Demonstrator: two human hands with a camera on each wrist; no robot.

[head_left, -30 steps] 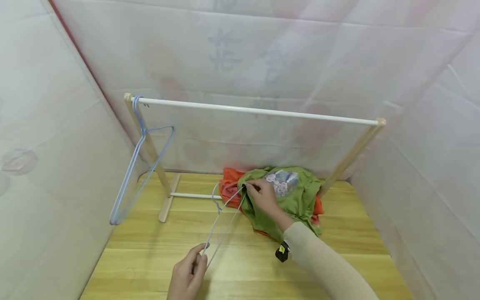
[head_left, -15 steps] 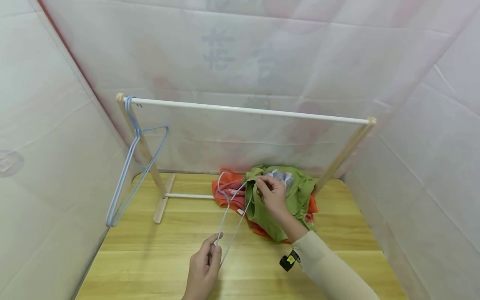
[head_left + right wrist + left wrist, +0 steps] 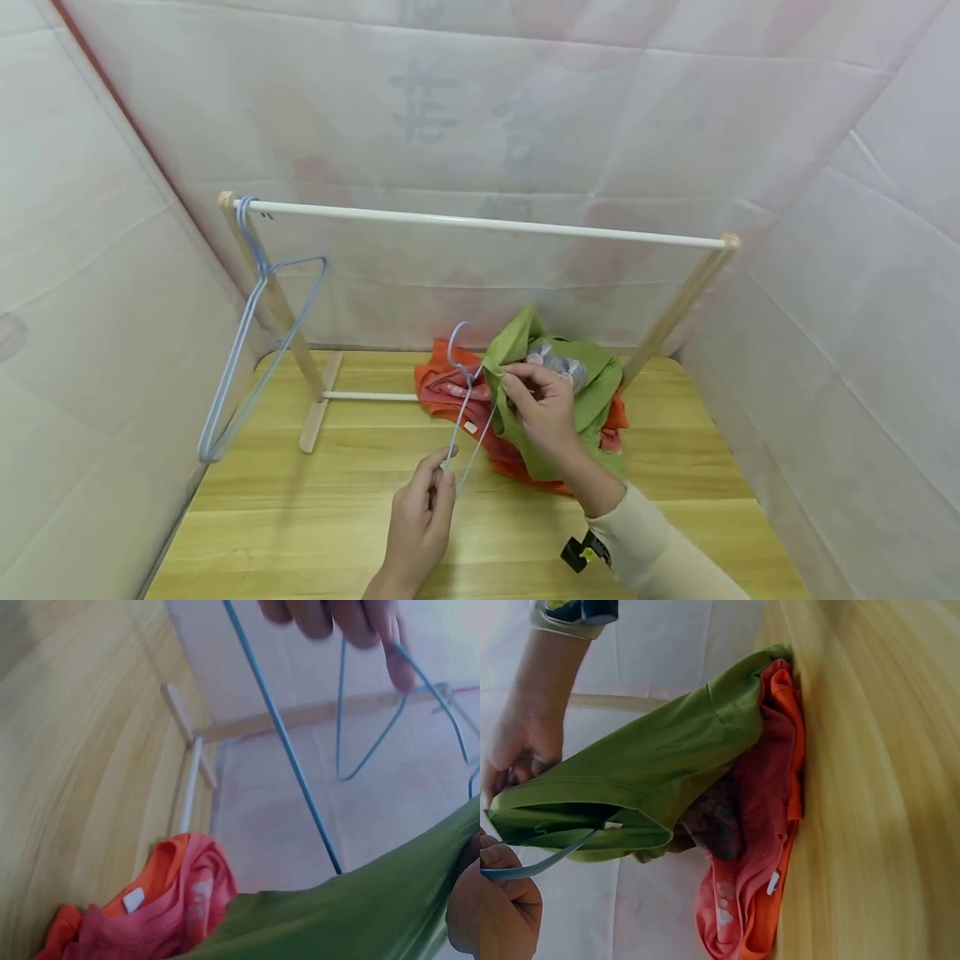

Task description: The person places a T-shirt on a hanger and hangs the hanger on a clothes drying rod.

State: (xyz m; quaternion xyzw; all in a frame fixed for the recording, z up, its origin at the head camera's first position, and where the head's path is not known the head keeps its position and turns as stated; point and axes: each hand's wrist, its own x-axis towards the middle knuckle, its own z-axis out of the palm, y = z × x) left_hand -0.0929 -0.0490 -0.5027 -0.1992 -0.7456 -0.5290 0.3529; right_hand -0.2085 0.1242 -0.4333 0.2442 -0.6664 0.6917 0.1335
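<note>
My left hand (image 3: 422, 518) grips one side of a light blue wire hanger (image 3: 461, 412), its hook pointing up and away. The hanger's far end runs inside the opening of a green shirt (image 3: 600, 396) with a printed front. In the left wrist view, the hanger (image 3: 559, 856) enters between the two layers of the green fabric (image 3: 667, 746). Pinching the edge of that opening between thumb and fingers, my right hand (image 3: 543, 407) lifts it from the pile. Orange and pink garments (image 3: 442, 387) lie beneath, a white tag showing at one edge.
A rack with a white top rail (image 3: 480, 222) and wooden posts stands behind the clothes. Blue hangers (image 3: 243, 333) hang at its left end. A white lower bar (image 3: 371, 397) runs just above the wooden table (image 3: 315, 508). Pale fabric walls enclose three sides.
My left hand has moved forward and right, pushing the hanger further into the green shirt. My right hand has raised the shirt's edge. The head view has shifted slightly.
</note>
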